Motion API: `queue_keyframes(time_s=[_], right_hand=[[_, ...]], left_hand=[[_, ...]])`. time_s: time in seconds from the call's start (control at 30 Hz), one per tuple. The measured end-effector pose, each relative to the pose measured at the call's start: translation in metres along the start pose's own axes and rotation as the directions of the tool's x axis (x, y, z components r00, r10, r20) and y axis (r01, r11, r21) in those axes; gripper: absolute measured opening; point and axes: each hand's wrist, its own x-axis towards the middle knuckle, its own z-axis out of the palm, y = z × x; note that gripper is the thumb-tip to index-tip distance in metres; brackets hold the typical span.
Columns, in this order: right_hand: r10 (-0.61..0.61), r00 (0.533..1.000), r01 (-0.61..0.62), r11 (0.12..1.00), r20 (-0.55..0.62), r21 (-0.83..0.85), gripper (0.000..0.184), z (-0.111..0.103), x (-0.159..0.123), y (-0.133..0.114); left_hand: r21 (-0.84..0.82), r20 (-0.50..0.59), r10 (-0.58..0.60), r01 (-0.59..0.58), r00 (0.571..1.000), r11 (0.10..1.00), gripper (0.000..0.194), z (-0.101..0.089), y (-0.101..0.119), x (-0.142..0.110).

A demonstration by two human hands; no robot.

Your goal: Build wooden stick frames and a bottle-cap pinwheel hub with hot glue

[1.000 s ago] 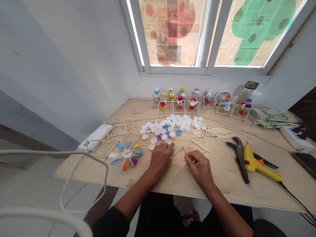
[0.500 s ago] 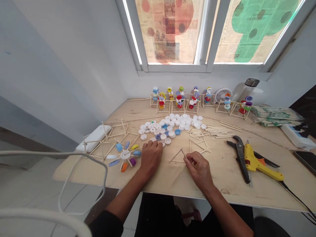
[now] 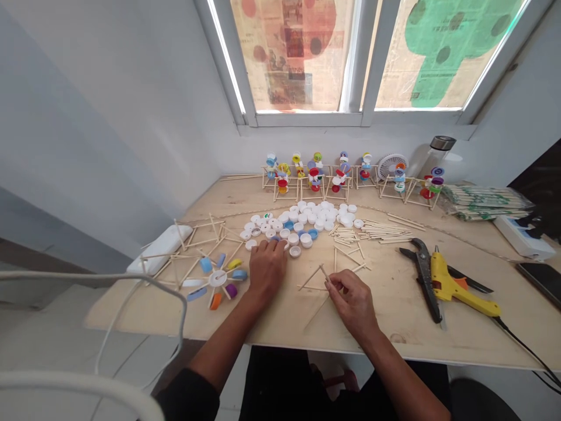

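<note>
A window [image 3: 302, 58] fills the wall ahead, and the plywood desk [image 3: 385, 333] runs beneath it, its front edge just past your wrists. Open desk lies between your hands and that edge. Along the back stands a row of stick-and-cap models [image 3: 315, 175], and a heap of bottle caps [image 3: 307, 216] sits mid-desk. Your left hand [image 3: 267, 272] lies open on caps at the heap's near side. Your right hand [image 3: 353, 304] pinches a thin wooden stick [image 3: 324, 272] at the top corner of a stick triangle [image 3: 313, 282] lying flat on the desk. Further right lie cutters [image 3: 423, 275] and a yellow glue gun [image 3: 456, 292].
</note>
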Motion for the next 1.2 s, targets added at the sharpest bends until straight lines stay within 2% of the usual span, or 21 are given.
queue_keyframes(time_s=[0.07, 0.13, 0.3, 0.4, 0.53, 0.7, 0.8, 1.07, 1.2], right_hand=[[-0.002, 1.000, 0.002, 1.000, 0.001, -0.001, 0.013, 0.000, 0.000, -0.001], [-0.004, 1.000, 0.004, 1.000, 0.010, -0.004, 0.012, 0.000, -0.001, -0.002], [-0.007, 1.000, 0.007, 1.000, 0.005, -0.015, 0.012, -0.001, -0.001, -0.004], [-0.017, 1.000, 0.017, 0.999, -0.006, -0.033, 0.011, -0.002, 0.000, -0.004], [-0.015, 1.000, 0.015, 0.999, 0.004, -0.028, 0.012, -0.002, -0.001, -0.003], [-0.009, 1.000, 0.009, 1.000, 0.029, -0.009, 0.011, -0.001, -0.002, -0.004], [-0.010, 0.999, 0.010, 1.000, 0.035, -0.015, 0.011, 0.000, -0.002, -0.003], [0.007, 0.999, -0.006, 1.000, 0.044, -0.025, 0.012, 0.000, -0.002, -0.001], [0.003, 0.999, -0.002, 1.000, 0.040, -0.015, 0.011, 0.000, -0.002, -0.001]], left_hand=[[-0.026, -0.018, 0.034, -0.034, 0.999, 0.999, 0.027, -0.001, 0.005, -0.004], [-0.023, 0.009, 0.095, -0.095, 0.995, 0.995, 0.026, 0.000, 0.010, -0.004], [0.011, 0.058, 0.146, -0.147, 0.988, 0.989, 0.023, 0.009, 0.016, 0.016], [0.020, 0.050, 0.126, -0.127, 0.991, 0.992, 0.024, 0.012, 0.017, 0.027], [0.017, 0.028, 0.104, -0.105, 0.994, 0.994, 0.027, 0.013, 0.020, 0.027], [-0.060, -0.068, 0.192, -0.196, 0.979, 0.979, 0.034, 0.012, 0.027, 0.023], [-0.051, -0.034, 0.241, -0.242, 0.970, 0.969, 0.030, 0.013, 0.031, 0.032], [-0.047, -0.013, 0.171, -0.172, 0.985, 0.984, 0.028, 0.020, 0.030, 0.065], [-0.072, -0.023, 0.136, -0.137, 0.990, 0.988, 0.029, 0.014, 0.034, 0.065]])
